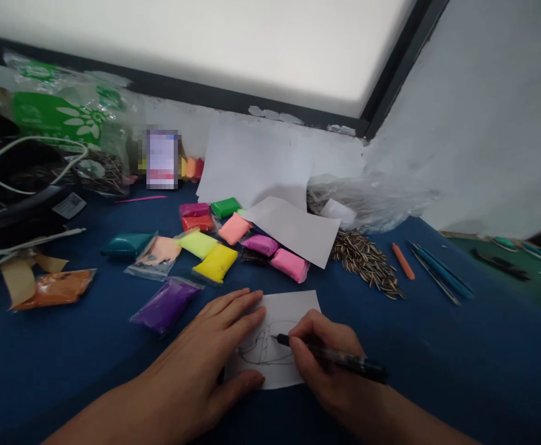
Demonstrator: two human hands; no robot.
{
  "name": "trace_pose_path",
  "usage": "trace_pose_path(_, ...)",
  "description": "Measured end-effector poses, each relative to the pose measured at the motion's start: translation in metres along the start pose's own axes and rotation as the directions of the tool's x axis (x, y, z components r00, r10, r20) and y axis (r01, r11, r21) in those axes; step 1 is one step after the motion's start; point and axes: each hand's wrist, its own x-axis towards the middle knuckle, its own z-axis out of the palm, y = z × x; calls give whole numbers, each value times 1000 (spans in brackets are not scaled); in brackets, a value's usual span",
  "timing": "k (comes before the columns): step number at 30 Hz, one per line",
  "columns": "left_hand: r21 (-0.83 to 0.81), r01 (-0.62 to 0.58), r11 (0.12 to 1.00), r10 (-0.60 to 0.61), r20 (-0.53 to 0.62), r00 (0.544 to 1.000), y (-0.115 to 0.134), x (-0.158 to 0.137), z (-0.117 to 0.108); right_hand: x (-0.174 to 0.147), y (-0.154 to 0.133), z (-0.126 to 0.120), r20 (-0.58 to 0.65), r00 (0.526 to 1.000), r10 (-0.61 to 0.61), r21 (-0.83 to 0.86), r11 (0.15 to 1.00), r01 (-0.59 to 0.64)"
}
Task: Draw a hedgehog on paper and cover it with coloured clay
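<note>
Pinching a black pen (358,364) in the curled right hand (339,387), drawing on a small white paper sheet (293,304), and pressing it against the blue tabletop (66,364), near the coloured clay packets (290,264), with the outspread left hand (209,346), gripping nothing there. Already showing a rounded outline (263,353) and inner lines, seemingly standing partway, leaving the upper margin bare

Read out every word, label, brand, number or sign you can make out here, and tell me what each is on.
No text can be read with certainty.
Clear bag with green print: lettering blurred; a white flower design shows.
White label on the black object at left: print too small.
Upright item at the back: pixelated, unreadable.
Pen: any markings too blurred to tell.
Small paper sheet: drawn lines, no readable words.
</note>
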Motion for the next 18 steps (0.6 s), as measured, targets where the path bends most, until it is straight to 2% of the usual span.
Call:
trace_pose_path(4, 0, -13, 1000, 13, 25, 1000, 1, 0, -1, 0, 1, 0, 2, 1000, -13, -28, 1000, 13)
trace_pose_path(8, -8, 4, 1000, -4, -8, 1000, 3, 0, -1, -1, 2, 0, 25, 999, -20, -19, 1000, 20)
trace_pose_path(14, -20, 5, 1000, -5, -5, 1000, 4, 0, -1, -2, 0, 0, -4, 1000, 20, -15, 1000, -20)
trace_pose_path(18, -29, -8, 1000, 8, -9, 1000, 2, 0, 0, -2, -1, -1, 18, 1000, 4, -30, 1000, -3)
